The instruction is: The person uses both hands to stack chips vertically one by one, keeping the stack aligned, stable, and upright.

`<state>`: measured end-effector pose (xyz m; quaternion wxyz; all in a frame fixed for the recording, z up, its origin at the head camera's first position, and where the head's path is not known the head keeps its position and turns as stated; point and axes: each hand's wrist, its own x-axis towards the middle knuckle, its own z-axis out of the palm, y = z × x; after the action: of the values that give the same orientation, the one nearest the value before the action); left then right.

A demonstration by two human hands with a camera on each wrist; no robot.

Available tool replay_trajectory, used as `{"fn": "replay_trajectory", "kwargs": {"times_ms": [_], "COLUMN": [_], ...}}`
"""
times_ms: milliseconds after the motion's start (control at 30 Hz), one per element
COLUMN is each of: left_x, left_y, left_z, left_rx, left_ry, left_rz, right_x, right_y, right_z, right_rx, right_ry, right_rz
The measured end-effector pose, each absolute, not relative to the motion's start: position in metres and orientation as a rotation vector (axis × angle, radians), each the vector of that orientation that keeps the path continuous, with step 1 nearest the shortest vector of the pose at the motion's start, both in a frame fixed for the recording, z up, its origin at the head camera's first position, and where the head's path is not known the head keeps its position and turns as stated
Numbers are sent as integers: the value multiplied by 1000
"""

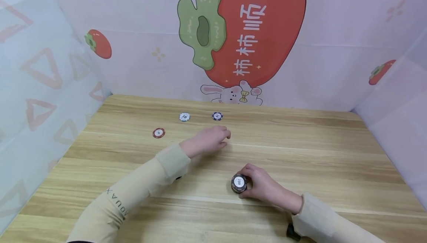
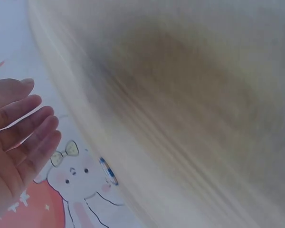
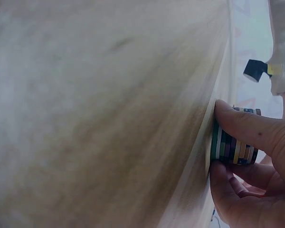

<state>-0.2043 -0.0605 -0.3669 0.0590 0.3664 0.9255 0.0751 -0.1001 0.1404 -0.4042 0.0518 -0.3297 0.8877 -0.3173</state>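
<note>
My right hand [image 1: 265,187] holds a stack of poker chips [image 1: 239,183] between thumb and fingers, near the middle of the table. The top chip is black with a white centre marked 100. In the right wrist view, the side of the chip stack [image 3: 232,147] shows green, purple, yellow and dark layers. My left hand [image 1: 208,139] hangs over the table with nothing in it, fingers loosely extended in the left wrist view. Just beyond it lies a dark blue poker chip [image 1: 217,116]. Further left are a white and light blue chip [image 1: 184,116] marked 10 and a red chip [image 1: 158,133].
The wood-grain table [image 1: 317,154] meets a printed cloth backdrop [image 1: 143,69] along its far edge. More cloth hangs at the left and right sides. Beside the right sleeve cuff is a small black object [image 1: 293,232].
</note>
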Motion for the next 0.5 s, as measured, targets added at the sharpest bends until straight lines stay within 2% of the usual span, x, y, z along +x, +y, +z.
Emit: {"fn": "replay_trajectory", "kwargs": {"times_ms": [500], "left_x": [-243], "left_y": [-67], "left_z": [-369], "left_rx": [1108], "left_ry": [2958], "left_rz": [41], "right_x": [-101], "right_y": [140], "right_z": [-402], "right_rx": [-929], "right_ry": [2674], "right_rz": [-917]}}
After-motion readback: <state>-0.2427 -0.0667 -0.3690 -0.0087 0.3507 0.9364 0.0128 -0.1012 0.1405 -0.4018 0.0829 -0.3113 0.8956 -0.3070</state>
